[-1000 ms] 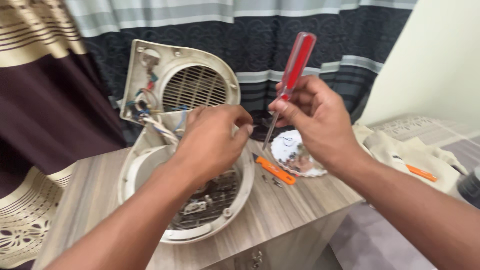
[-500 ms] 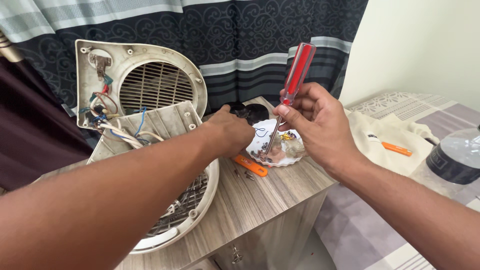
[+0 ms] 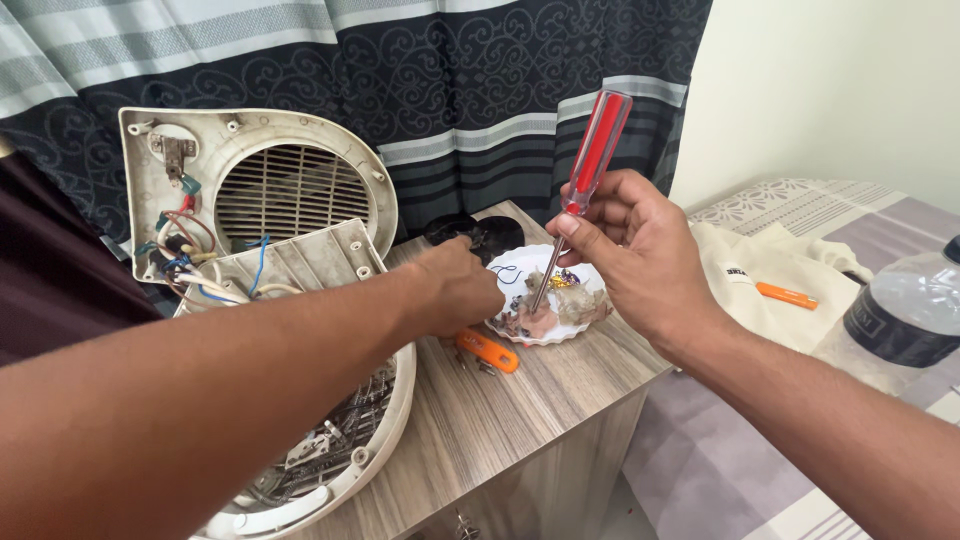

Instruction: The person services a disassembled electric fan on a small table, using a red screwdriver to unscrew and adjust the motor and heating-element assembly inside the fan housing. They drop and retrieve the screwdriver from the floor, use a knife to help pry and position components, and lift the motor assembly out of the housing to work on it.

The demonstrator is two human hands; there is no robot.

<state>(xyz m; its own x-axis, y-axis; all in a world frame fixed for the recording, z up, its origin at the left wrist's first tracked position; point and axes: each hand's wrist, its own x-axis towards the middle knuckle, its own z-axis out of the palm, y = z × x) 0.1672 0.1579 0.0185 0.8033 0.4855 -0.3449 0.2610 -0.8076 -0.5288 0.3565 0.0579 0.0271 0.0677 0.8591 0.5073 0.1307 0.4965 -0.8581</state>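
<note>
While right hand (image 3: 645,260) grips screwdriver (image 3: 583,190), left hand (image 3: 458,292) over plate (image 3: 545,335)

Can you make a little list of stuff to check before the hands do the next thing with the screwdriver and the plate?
1. Screwdriver held firmly in the right hand: ok.
2. Its tip over the white plate, not the bare table: ok.
3. Left hand clear of the tip: ok, close beside it but apart.
4. Whether the left hand holds a small part: cannot tell, the fingers are curled under.
5. Open heater casing lying steady: cannot tell, it juts past the table edge.
6. Orange tool out of the way: ok, it lies beside the plate.
</note>
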